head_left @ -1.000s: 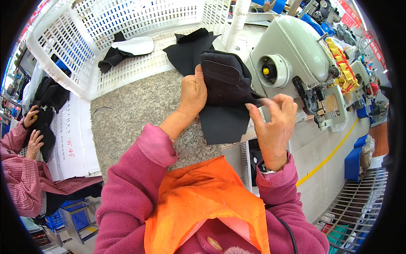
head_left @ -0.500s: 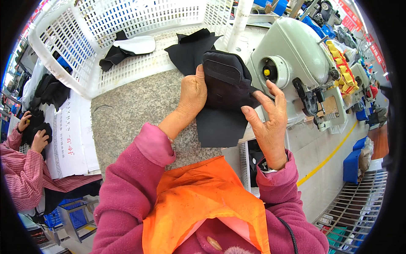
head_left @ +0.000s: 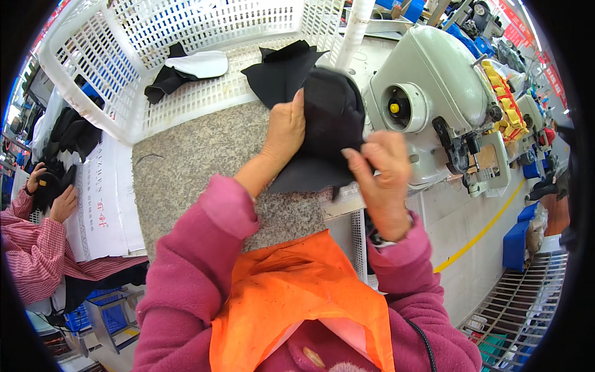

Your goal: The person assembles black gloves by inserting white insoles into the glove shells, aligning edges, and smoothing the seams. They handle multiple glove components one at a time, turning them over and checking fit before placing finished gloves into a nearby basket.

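My left hand [head_left: 285,129] grips the left edge of a black fabric piece [head_left: 328,118], thumb along its front face. Rounded at the top and curved like a shoe upper, the piece is held up above the front of the worktop. Its lower flap [head_left: 307,177] spreads out beneath my hand. At the piece's right edge is my right hand [head_left: 387,177], fingers bent and smeared by motion. The right thumb lies close to the fabric; whether the fingers pinch it is unclear.
Behind the speckled worktop [head_left: 192,167] stands a white plastic basket [head_left: 118,68], holding black cut pieces [head_left: 279,74] and a white piece [head_left: 201,64]. A pale green sewing machine [head_left: 434,68] is close on the right. Another person's hands [head_left: 62,201] handle black material at far left.
The black piece has turned in my left hand; its lower flap has swung left and upward. My right hand has moved slightly left, its fingers drawing inward from a spread pose.
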Tool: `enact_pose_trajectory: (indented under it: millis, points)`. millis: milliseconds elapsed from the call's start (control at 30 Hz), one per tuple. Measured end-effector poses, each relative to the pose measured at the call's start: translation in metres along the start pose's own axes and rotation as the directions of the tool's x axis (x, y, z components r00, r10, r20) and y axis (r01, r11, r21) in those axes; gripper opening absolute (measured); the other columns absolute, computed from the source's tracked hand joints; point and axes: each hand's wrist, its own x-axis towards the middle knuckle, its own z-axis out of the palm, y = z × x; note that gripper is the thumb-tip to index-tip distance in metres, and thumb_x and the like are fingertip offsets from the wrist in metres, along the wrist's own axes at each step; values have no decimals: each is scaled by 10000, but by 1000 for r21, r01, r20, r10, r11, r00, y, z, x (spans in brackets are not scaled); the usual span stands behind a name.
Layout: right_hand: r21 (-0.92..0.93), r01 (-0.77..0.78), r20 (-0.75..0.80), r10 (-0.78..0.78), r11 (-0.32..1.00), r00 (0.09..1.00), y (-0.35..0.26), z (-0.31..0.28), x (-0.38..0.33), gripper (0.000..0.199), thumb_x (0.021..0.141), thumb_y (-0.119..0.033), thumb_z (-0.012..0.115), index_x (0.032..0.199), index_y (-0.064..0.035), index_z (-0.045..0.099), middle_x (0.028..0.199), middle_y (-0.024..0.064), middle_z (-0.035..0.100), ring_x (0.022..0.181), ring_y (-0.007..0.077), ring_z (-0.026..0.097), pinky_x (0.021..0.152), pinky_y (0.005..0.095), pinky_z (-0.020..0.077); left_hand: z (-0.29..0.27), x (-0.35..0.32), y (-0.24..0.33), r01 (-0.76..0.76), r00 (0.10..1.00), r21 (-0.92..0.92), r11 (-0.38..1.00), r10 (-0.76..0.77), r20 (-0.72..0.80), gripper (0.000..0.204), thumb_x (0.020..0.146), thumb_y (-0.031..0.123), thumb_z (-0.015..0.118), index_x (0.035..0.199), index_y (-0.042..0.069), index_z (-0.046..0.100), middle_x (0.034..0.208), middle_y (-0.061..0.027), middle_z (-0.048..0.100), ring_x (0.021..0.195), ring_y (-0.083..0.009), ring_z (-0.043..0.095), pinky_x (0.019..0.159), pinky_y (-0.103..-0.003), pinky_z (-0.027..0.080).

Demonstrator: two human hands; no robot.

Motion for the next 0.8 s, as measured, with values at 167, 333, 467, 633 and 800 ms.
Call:
enact_pose_trajectory:
  millis: [167,333,467,633,800]
  points:
    - [-17,69,-85,-70,997,994,-8,1,-3,226,696,-72,746,670,-60,522,718,59,490,737,277,495,795,441,381,0,-6,-24,61,964,132,989,-93,250,196,881,46,481,1025,-67,549,559,-175,483,466,-282,483,445,-371,370]
    - [-5,79,-39,-79,997,996,-14,15,-2,196,702,-73,744,698,-68,548,725,49,490,764,268,513,868,509,358,3,-13,-34,-311,936,213,926,259,237,371,834,-38,486,1205,-56,496,592,-182,525,493,-330,528,468,-404,416]
    - [-53,103,-99,-108,993,989,-6,12,-6,218,706,-33,727,693,-61,512,707,64,466,725,275,492,827,461,383,5,-10,-30,8,966,114,993,-38,257,218,921,71,459,1057,-65,561,589,-207,513,499,-325,502,474,-402,413]
    - [-14,45,-47,-45,999,998,1,12,-11,203,691,-24,734,696,-54,533,738,63,506,773,264,532,911,476,361,12,-10,-19,486,858,-173,857,-429,283,505,1022,272,380,712,-82,563,560,-214,488,486,-211,416,480,-377,389]
    - [34,55,-88,-52,998,995,1,11,-12,210,685,-7,732,676,-47,526,718,68,515,763,266,542,926,513,368,13,-4,-15,155,959,5,988,-151,238,462,1015,219,410,681,-79,525,516,-189,389,436,-261,388,470,-373,374]
